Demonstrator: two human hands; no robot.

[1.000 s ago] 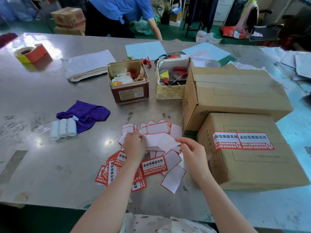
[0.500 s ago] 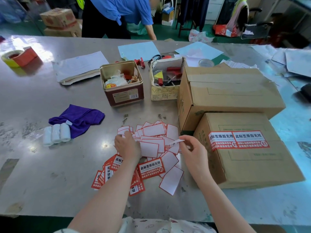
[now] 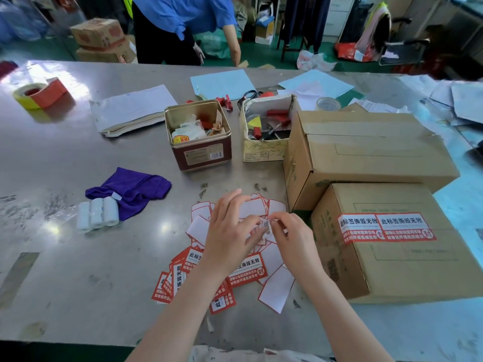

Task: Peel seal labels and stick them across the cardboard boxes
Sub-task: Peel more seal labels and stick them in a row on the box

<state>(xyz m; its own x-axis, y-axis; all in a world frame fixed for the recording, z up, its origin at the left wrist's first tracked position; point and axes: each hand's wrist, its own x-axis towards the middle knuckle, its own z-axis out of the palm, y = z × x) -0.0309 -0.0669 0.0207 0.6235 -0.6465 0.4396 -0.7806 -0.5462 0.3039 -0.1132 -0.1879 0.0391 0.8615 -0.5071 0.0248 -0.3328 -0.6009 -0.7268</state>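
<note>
Two red-and-white seal labels (image 3: 386, 228) reading 此标签撕毁无效 sit side by side across the near cardboard box (image 3: 407, 259); a second, unlabelled box (image 3: 366, 150) stands just behind it. More labels (image 3: 248, 270) and blank backings litter the metal table (image 3: 78, 278). Both hands meet over the pile: the left hand (image 3: 230, 231) and right hand (image 3: 292, 236) pinch a small label (image 3: 266, 226), apparently part-peeled. Half a second ago the hands were apart, the right alone holding a strip.

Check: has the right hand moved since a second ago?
Yes. The right hand has shifted left, away from the sealed brown cardboard box, meeting the left hand over the scattered red-and-white seal labels.
</note>
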